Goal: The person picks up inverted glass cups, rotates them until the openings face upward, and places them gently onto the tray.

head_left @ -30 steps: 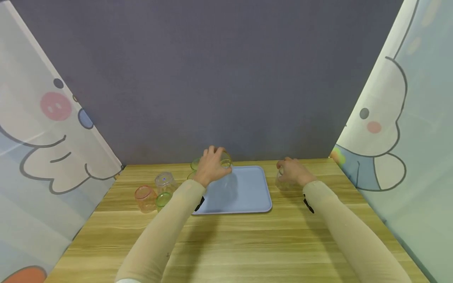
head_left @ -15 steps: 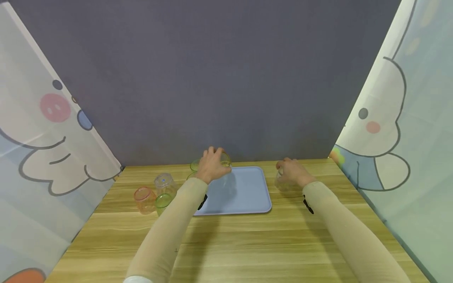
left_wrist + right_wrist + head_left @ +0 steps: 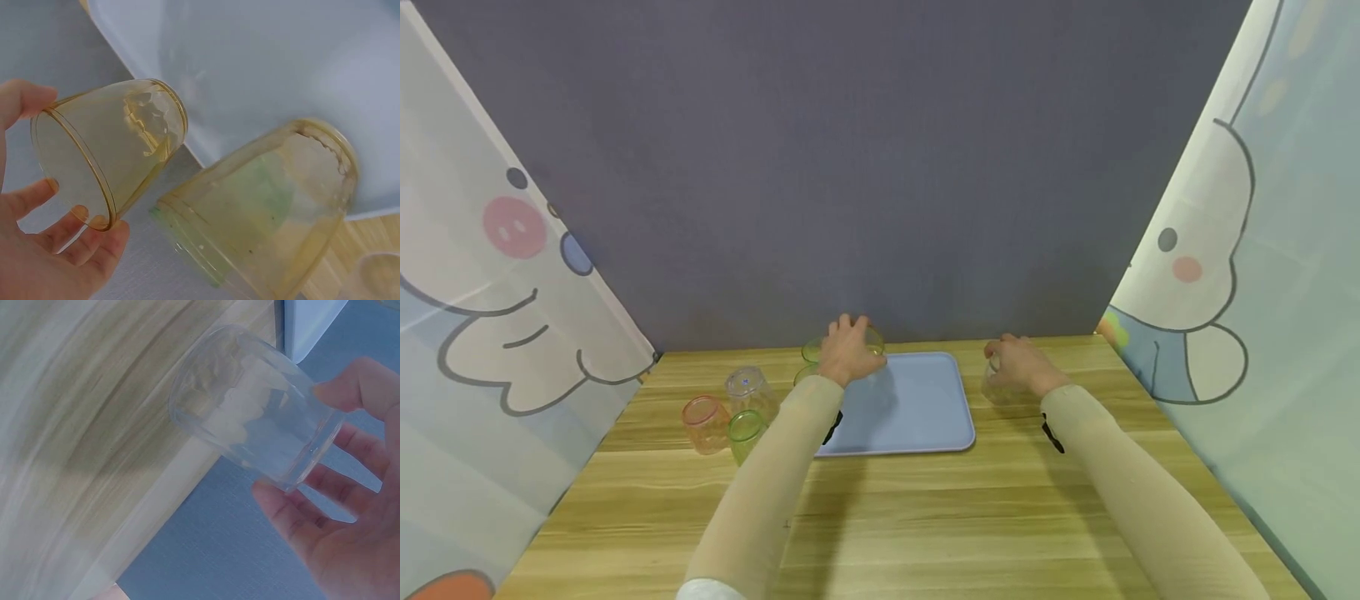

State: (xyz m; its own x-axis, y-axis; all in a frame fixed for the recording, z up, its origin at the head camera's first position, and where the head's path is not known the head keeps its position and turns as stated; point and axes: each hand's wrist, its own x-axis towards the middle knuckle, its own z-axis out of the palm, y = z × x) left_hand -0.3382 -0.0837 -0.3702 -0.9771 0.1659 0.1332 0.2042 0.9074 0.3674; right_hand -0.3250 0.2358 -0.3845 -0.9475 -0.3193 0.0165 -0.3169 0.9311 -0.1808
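Amber cup (image 3: 115, 144): location, near the far edge of the blue tray (image 3: 917, 408), left of the tray's middle. I cannot tell from my station whether its lower end touches the tray. The left grip (image 3: 847, 350) is partly closed, spread to the cup's width, with the thumb on one side and the fingers curled round the other, at one end only. I judge that this end hold leaves the opposite end free and keeps the palm off the cup wall.

A second amber cup (image 3: 262, 219) lies just beside it in the left wrist view, with green tint showing through its wall. With a neighbour so near, I take the end hold to be the one needing least finger room.

The right grip (image 3: 1021, 364) has hold of a clear cup (image 3: 259, 406), likewise by one end, between thumb and fingers. It is right of the tray, over the worktop (image 3: 925, 525); contact below is not confirmed.

Left of the tray, I note a pink cup (image 3: 706, 429), a blue-marked cup (image 3: 752, 397) and a green cup (image 3: 743, 443) grouped closely on the worktop, apparently to leave the tray's near side accessible.
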